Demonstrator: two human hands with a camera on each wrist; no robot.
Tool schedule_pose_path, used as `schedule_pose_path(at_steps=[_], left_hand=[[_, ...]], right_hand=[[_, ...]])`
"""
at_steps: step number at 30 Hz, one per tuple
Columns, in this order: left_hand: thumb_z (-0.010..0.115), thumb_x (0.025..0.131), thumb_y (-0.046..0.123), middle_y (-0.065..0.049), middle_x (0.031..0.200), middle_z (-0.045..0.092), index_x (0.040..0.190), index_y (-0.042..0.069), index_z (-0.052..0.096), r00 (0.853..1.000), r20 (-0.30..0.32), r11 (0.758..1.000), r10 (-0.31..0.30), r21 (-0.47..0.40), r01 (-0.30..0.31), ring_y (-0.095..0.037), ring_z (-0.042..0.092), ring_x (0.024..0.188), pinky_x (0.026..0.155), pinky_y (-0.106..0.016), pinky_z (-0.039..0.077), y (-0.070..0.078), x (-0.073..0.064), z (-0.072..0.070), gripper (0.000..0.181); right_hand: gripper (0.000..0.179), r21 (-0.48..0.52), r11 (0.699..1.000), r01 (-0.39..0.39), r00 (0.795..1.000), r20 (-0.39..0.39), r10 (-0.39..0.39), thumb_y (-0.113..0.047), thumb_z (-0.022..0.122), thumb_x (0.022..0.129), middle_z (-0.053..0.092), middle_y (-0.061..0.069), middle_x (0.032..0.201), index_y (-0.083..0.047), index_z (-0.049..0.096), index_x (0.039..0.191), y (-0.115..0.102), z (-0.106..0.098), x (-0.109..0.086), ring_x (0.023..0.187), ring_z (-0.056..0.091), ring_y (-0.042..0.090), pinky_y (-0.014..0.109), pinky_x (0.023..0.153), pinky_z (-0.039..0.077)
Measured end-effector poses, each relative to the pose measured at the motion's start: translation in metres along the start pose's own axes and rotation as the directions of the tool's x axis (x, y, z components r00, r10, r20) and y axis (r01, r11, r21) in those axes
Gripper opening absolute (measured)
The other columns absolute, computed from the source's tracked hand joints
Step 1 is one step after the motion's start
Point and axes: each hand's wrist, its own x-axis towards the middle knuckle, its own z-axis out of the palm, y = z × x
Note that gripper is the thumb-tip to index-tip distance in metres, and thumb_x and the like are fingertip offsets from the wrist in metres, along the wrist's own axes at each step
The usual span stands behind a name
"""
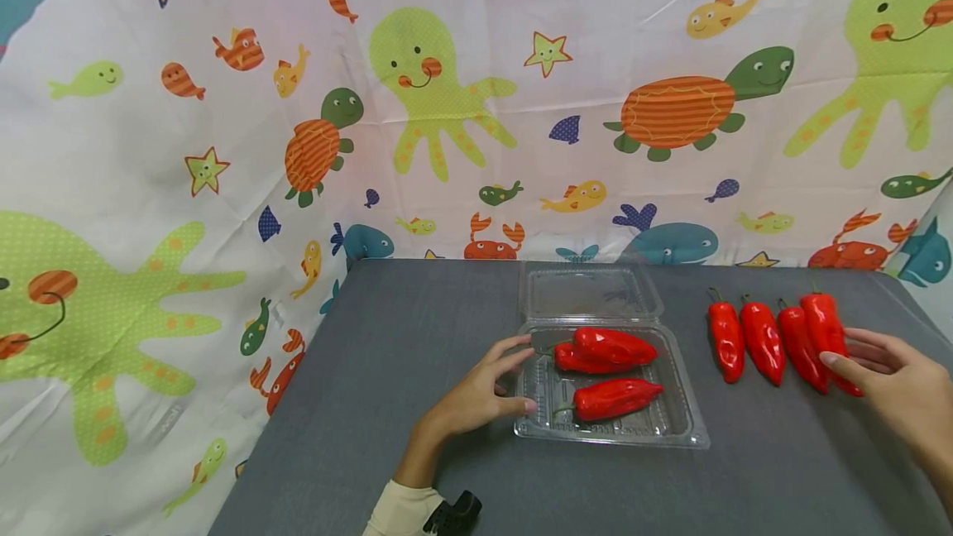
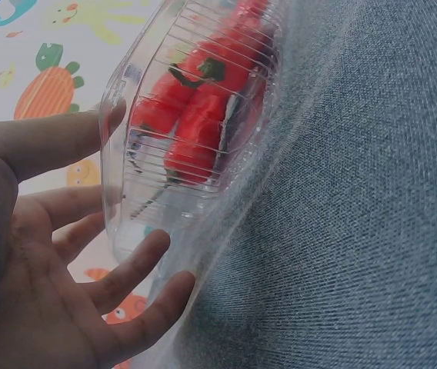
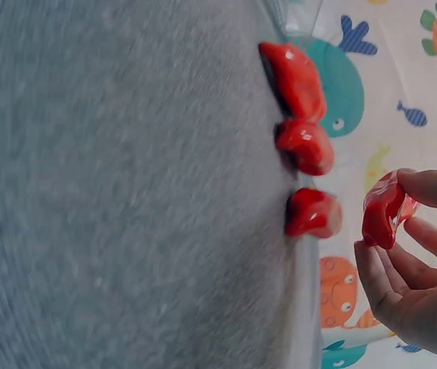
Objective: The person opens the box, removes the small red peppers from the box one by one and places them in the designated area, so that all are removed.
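Observation:
My right hand [image 1: 893, 370] pinches a long red pepper [image 1: 823, 323] between thumb and fingers. In the right wrist view this pepper [image 3: 384, 209] is raised off the grey surface. Beside it in the head view lie three more red peppers [image 1: 763, 341] in a row. My left hand [image 1: 476, 387] is spread at the left side of a clear plastic clamshell box [image 1: 685, 404], thumb and fingertips at its rim. Inside the box are two peppers [image 1: 614, 346] close together at the back and one pepper [image 1: 616, 399] nearer the front, stems to the left.
The box's hinged lid [image 1: 588, 292] lies folded back towards the wall. A grey cloth [image 1: 357, 437] covers the table. Behind and to the left hangs a white curtain [image 1: 462, 213] printed with sea animals. A black wrist strap [image 1: 454, 513] sits on the left sleeve.

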Motion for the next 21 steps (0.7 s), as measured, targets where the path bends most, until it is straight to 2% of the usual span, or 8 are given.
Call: schedule_pose_path(at_steps=[9, 11, 16, 18, 21], left_hand=[[0.078, 0.097, 0.027, 0.009, 0.173, 0.025, 0.163, 0.014, 0.043, 1.0, 0.003, 1.0, 0.0, 0.005, 0.0, -0.027, 0.05, 0.141, 0.103, -0.041, 0.054, -0.001, 0.0, 0.0, 0.076], [0.078, 0.097, 0.027, 0.01, 0.173, 0.025, 0.163, 0.014, 0.043, 1.0, 0.004, 1.0, 0.0, 0.003, 0.0, -0.026, 0.05, 0.141, 0.103, -0.041, 0.054, -0.001, 0.001, 0.0, 0.076], [0.078, 0.097, 0.028, 0.011, 0.173, 0.025, 0.163, 0.014, 0.043, 1.0, 0.007, 1.0, 0.005, -0.004, -0.005, -0.027, 0.05, 0.141, 0.103, -0.043, 0.054, -0.001, 0.001, 0.0, 0.075], [0.078, 0.097, 0.029, 0.01, 0.173, 0.025, 0.163, 0.014, 0.043, 1.0, 0.009, 1.0, 0.005, -0.003, -0.005, -0.027, 0.05, 0.141, 0.103, -0.043, 0.054, 0.0, 0.0, 0.0, 0.076], [0.078, 0.097, 0.031, 0.01, 0.173, 0.025, 0.163, 0.014, 0.044, 1.0, 0.009, 1.0, 0.001, 0.002, -0.001, -0.026, 0.05, 0.141, 0.103, -0.043, 0.054, 0.001, 0.0, 0.0, 0.077]], right_hand=[[0.078, -0.031, 0.997, -0.067, 0.997, 0.027, 0.068, -0.032, 0.065, 0.106, 0.042, 0.049, 0.144, 0.014, 0.028, 0.158, 0.018, 0.0, 0.016, 0.126, 0.047, 0.063, 0.016, 0.048, 0.038], [0.078, -0.04, 0.995, -0.092, 0.995, 0.034, 0.093, -0.032, 0.063, 0.107, 0.041, 0.048, 0.145, 0.013, 0.027, 0.159, 0.018, -0.001, 0.018, 0.127, 0.047, 0.062, 0.022, 0.051, 0.043], [0.077, -0.044, 0.992, -0.117, 0.993, 0.031, 0.118, -0.032, 0.064, 0.107, 0.041, 0.049, 0.144, 0.015, 0.029, 0.157, 0.025, -0.002, 0.024, 0.124, 0.05, 0.061, 0.02, 0.052, 0.043], [0.077, -0.043, 0.992, -0.118, 0.993, 0.025, 0.119, -0.031, 0.066, 0.106, 0.041, 0.049, 0.143, 0.015, 0.03, 0.156, 0.031, -0.002, 0.027, 0.122, 0.051, 0.06, 0.016, 0.05, 0.037], [0.077, -0.051, 0.989, -0.139, 0.99, 0.03, 0.14, -0.029, 0.067, 0.105, 0.041, 0.05, 0.143, 0.015, 0.03, 0.156, 0.036, -0.004, 0.031, 0.121, 0.052, 0.059, 0.016, 0.049, 0.039]])
